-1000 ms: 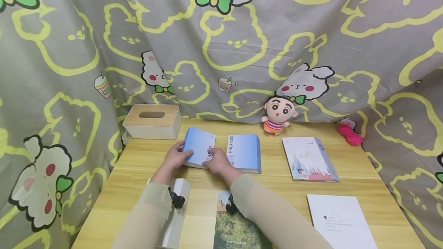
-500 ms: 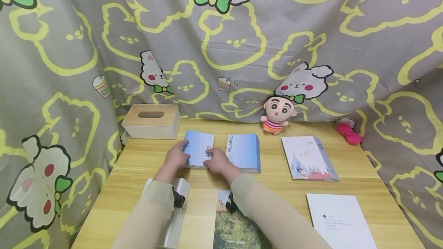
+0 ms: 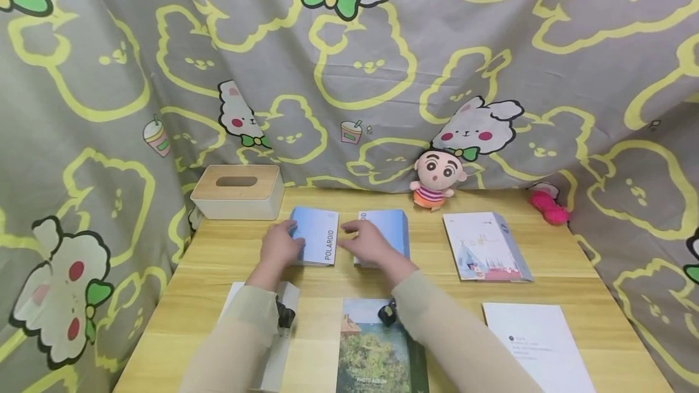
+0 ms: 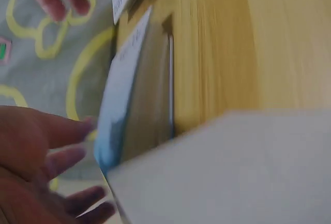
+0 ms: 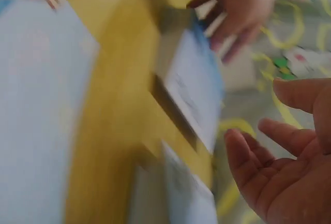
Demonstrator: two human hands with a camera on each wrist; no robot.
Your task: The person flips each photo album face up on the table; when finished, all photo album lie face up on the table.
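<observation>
Two blue albums marked POLAROID lie side by side near the far middle of the table. At the outer edge of the left blue album is my left hand, its fingers spread and loosely bent. The left wrist view shows that hand with its fingertips close to the album's cover, not curled round it. My right hand hangs over the right blue album, partly hiding it. Seen from the right wrist, this hand has parted fingers and holds nothing.
Nearer stand a green-covered photo album and a long white box under the left forearm. Rightward lie an illustrated album and a white booklet. Along the curtain are a tissue box, plush doll and pink item.
The left blue album, earlier tilted between both hands, now lies flat and straight. My right hand has let go and moved right over the other album; the left has loosened at its edge.
</observation>
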